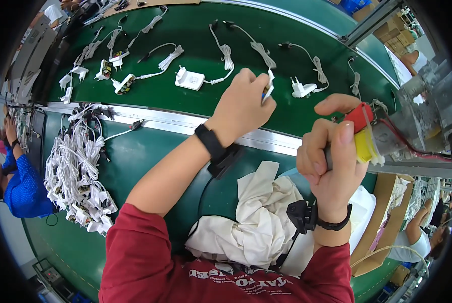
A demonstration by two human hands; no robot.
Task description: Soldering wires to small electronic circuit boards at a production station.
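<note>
My left hand (243, 106) reaches over the green conveyor belt (160, 98), its fingers closed round a white power adapter (270, 87). Only a strip of its casing shows, with the insides hidden by the hand; a bundled white cord (260, 49) runs away from it. On the right, my right hand (334, 151) is raised and wrapped round a grey tool with a red part (358, 118) and a yellow band (365, 145). Most of its grip is hidden behind my fingers. Beside my left hand lies a closed white adapter (189, 79), and another plug adapter (302, 88) sits farther right.
Several adapters with exposed circuit boards (124, 84) lie on the belt's left. A metal rail (180, 120) edges the belt. Nearer are a heap of corded adapters (79, 166), crumpled white cloth (256, 212) and a cardboard box (382, 222). Other people (26, 182) sit at both sides.
</note>
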